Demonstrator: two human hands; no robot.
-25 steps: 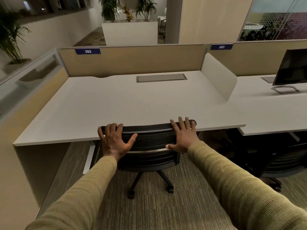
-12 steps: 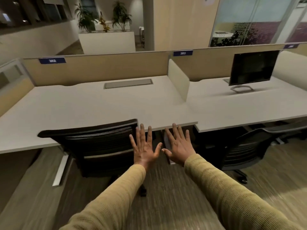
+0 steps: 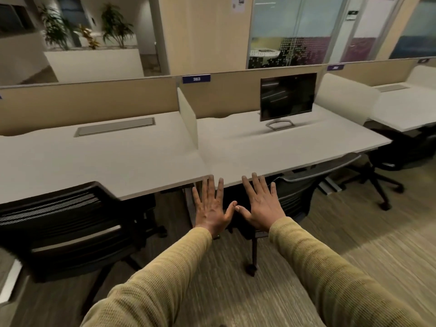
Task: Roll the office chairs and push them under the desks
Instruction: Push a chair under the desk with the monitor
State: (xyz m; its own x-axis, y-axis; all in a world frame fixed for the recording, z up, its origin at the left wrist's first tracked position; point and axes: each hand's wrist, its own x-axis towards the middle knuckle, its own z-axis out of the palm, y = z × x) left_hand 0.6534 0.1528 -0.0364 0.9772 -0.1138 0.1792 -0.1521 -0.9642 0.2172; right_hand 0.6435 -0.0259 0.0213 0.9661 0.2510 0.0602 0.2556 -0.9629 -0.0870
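1. Both hands have left the black mesh-backed office chair (image 3: pixel 70 223), now near left and tucked under the white desk surface (image 3: pixel 99 161); left hand (image 3: pixel 212 208) and right hand (image 3: pixel 262 206) hover empty, fingers spread wide.
2. Next grey mesh-backed chair (image 3: pixel 306 185) sits right, angled, part under its surface; probably light on castors, so push its stiff top rail.
3. Open carpet (image 3: pixel 354 244) gives room; mind the surface edge.

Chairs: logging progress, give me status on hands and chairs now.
Left hand and right hand open, empty, touching nothing. Left chair tucked at its desk. Middle chair angled, partly under. Nothing blocking it.
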